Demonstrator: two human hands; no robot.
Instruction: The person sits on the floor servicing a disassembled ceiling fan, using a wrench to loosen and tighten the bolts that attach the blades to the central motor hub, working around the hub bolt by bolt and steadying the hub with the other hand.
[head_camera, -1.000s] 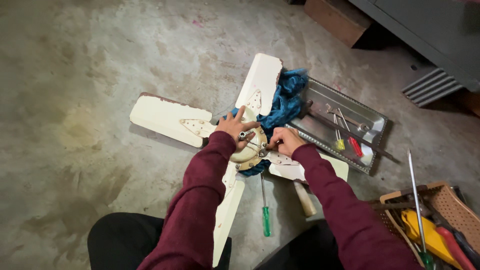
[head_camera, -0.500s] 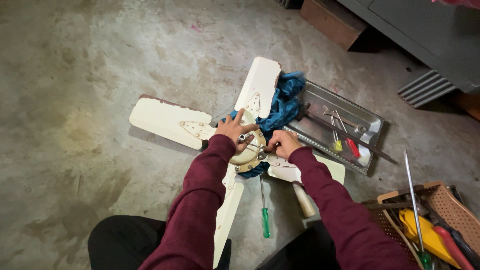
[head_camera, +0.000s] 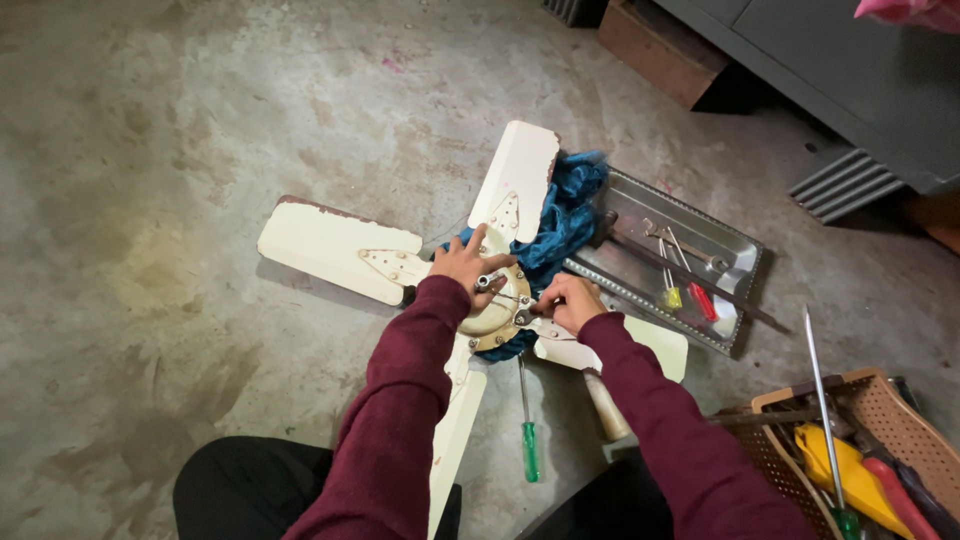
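Hands, left hand and right hand, on cream fan hub.

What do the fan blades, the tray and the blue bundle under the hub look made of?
Fan blades: likely painted sheet metal, cream, with a rust-brown chipped edge. Tray: bare shiny metal with bright reflections. Blue bundle: soft cloth, crumpled into folds.

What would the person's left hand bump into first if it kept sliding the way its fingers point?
Most likely the blue cloth bunched beyond the fan hub; the left hand points up-right toward it, alongside the cream blade. Depth is hard to judge.
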